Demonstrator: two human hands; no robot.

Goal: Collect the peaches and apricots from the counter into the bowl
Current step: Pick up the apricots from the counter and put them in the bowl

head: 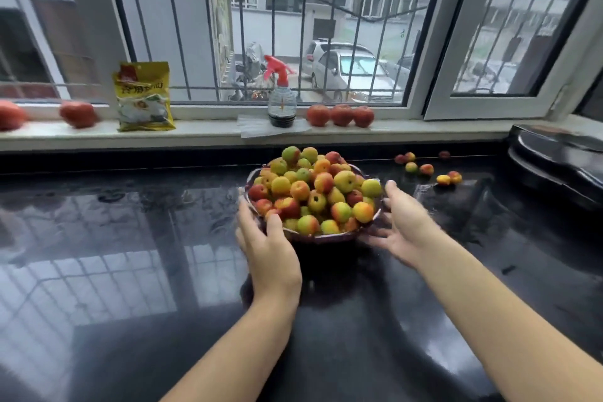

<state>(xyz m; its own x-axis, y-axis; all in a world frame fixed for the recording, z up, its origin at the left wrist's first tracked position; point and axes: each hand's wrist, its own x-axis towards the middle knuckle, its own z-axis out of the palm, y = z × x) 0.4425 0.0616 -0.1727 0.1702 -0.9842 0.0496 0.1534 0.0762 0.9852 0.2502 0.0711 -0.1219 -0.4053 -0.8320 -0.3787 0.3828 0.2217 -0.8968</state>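
With the left hand (266, 245) and right hand (399, 227) spread open against opposite sides of the heaped bowl (321, 237), gripping nothing firmly, any tilt risks fruit rolling off to join the loose apricots (425, 169) on the counter (130, 238).
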